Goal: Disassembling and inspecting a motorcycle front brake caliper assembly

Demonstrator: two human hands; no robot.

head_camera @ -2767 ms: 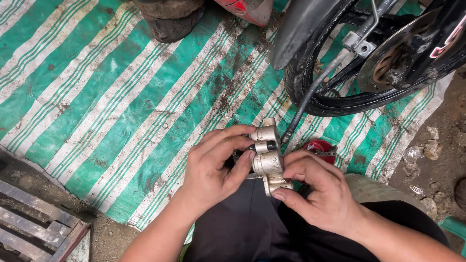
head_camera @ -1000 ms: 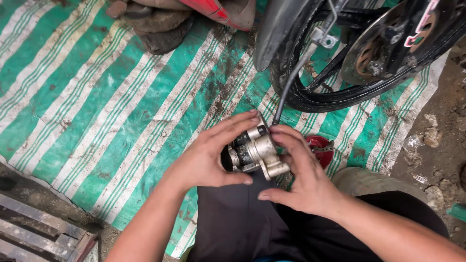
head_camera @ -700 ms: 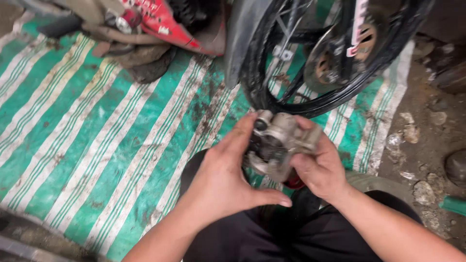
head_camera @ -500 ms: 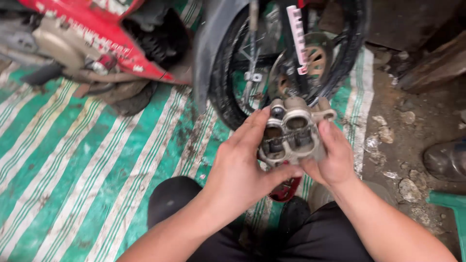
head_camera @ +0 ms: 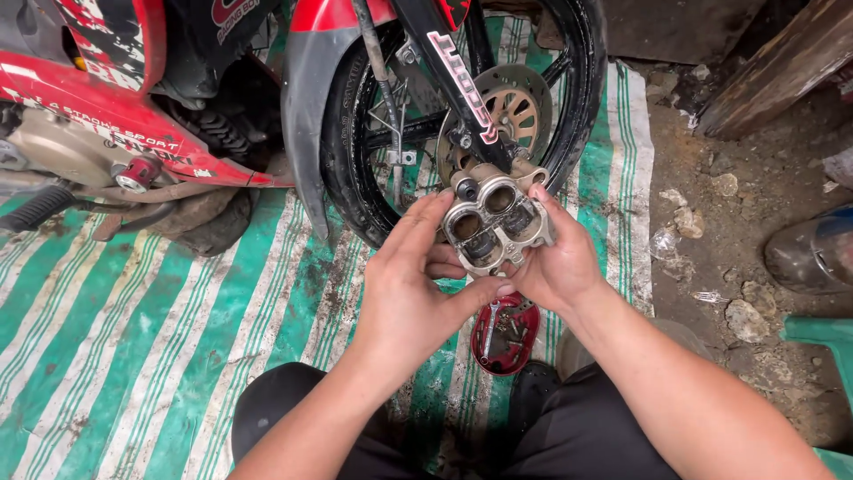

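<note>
**Caliper held between two hands, close to the wheel**

Both hands cradle a grey metal brake caliper [head_camera: 493, 222] in the air, just in front of the motorcycle's front wheel [head_camera: 569, 107] and its brake disc [head_camera: 506, 111]. The left hand [head_camera: 413, 293] supports it from the side and below, its thumb pressed under the body; the right hand [head_camera: 555, 262] wraps the other side, fingers [head_camera: 542, 191] clenched around the edge. The two open piston bores face up toward the camera.

The likely trouble is a slip: the caliper looks grimy (possibly oily, though that cannot be told for sure), and the grip is mostly fingertips and thumb. If it drops, it would land near the red dish [head_camera: 505, 333] of small parts lying on the green striped mat [head_camera: 133, 329] directly beneath, and could scatter them into the dirt. The open bores could also take in grit from the muddy ground, and a hose [head_camera: 378, 62] hanging by the fork could be strained if the caliper is pulled away
</note>
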